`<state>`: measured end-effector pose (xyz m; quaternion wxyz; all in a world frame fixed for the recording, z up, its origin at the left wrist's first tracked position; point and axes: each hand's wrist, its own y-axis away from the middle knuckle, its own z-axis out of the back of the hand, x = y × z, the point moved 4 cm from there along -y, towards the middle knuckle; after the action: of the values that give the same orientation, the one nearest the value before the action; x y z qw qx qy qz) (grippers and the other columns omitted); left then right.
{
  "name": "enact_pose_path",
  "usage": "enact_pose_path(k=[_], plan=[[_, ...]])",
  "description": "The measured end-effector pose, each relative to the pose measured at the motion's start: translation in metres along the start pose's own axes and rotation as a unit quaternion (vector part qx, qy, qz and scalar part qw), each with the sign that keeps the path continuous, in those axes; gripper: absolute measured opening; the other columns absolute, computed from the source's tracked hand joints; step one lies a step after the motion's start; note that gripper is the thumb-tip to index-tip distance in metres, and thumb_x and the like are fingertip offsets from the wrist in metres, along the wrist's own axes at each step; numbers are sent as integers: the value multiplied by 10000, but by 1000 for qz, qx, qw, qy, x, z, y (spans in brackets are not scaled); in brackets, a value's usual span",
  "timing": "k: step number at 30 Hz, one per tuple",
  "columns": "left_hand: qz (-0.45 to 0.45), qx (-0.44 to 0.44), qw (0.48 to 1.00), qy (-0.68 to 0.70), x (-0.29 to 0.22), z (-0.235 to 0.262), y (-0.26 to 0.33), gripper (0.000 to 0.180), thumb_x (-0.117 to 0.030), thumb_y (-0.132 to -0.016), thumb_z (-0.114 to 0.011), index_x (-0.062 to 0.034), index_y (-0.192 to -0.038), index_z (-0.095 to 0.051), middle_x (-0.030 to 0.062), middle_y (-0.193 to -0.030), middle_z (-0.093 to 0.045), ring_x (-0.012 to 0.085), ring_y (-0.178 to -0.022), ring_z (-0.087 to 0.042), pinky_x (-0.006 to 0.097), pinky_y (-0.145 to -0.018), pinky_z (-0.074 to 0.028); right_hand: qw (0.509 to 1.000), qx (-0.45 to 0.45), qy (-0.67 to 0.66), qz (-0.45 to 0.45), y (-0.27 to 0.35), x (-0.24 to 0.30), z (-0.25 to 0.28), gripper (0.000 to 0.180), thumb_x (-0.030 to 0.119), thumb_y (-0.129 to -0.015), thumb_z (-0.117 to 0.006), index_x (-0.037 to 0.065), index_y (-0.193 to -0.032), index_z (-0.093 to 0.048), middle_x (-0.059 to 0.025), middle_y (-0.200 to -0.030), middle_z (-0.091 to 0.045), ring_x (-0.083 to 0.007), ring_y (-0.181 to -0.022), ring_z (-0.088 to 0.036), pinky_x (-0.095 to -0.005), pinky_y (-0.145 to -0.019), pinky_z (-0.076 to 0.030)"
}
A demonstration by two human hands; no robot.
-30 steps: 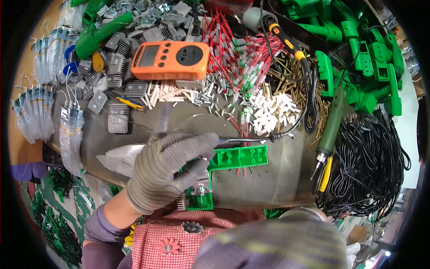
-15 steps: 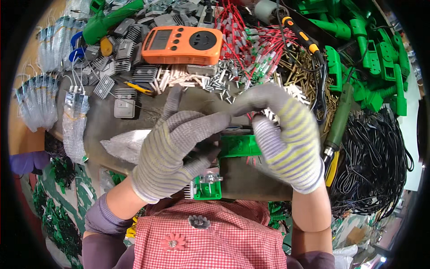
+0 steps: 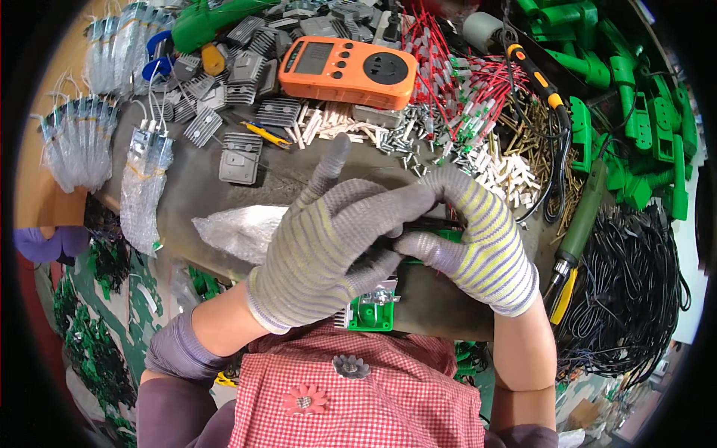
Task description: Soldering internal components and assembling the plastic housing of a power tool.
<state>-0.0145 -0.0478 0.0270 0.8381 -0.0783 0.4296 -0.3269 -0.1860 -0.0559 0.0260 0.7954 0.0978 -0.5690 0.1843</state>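
Note:
Both my hands wear grey knit gloves with yellow and purple stripes, and they meet over the middle of the bench. My left hand (image 3: 336, 235) is curled with one finger raised; what lies in its grip is hidden. The fingers of my right hand (image 3: 482, 246) are pinched together against the left fingertips, and I cannot see what is between them. A green plastic housing (image 3: 371, 317) with a clear part and a grey finned piece shows below my left hand. Another green part (image 3: 441, 235) and something dark peek out between the hands. A bubble-wrap pouch (image 3: 246, 230) lies beside my left hand.
Behind the hands are an orange meter (image 3: 347, 73), grey finned metal parts (image 3: 243, 78), screws (image 3: 403, 142), white sticks (image 3: 508, 175) and red-wired lamps (image 3: 448, 75). At right lie a green electric screwdriver (image 3: 582, 220), black cables (image 3: 620, 291) and green housings (image 3: 635, 112). Wrapped bundles (image 3: 146, 187) hang at left.
The whole view has shifted, so the bench sits further right. My right hand has come in toward the left, and its fingers have closed together at the left fingertips.

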Motion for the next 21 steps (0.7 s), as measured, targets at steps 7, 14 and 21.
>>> enact_pose_path(k=[7, 14, 21], plan=[[-84, -45, 990, -99, -21, 10, 51, 404, -321, -583, -821, -287, -982, -765, -59, -821, -493, 177, -812, -542, 446, -831, -420, 992, 69, 71, 73, -11, 1, 3, 149, 180, -820, -768, 60, -893, -718, -68, -882, -699, -265, -872, -648, -386, -803, -514], [-79, -35, 988, -126, -14, -9, 61, 351, -295, -540, -815, -335, -883, -752, -94, -811, -466, 154, -781, -519, 400, -703, -380, 961, 240, 43, 131, -31, 4, 5, 167, 184, -841, -725, 49, -939, -720, -94, -884, -697, -290, -891, -635, -385, -852, -502], [-74, -51, 988, -125, -13, -10, 64, 291, -273, -536, -832, -343, -804, -743, -91, -811, -465, 165, -800, -509, 377, -681, -374, 964, 262, 36, -37, -36, 14, 3, 134, 139, -817, -706, 45, -908, -675, -105, -853, -672, -313, -891, -641, -412, -832, -503]])
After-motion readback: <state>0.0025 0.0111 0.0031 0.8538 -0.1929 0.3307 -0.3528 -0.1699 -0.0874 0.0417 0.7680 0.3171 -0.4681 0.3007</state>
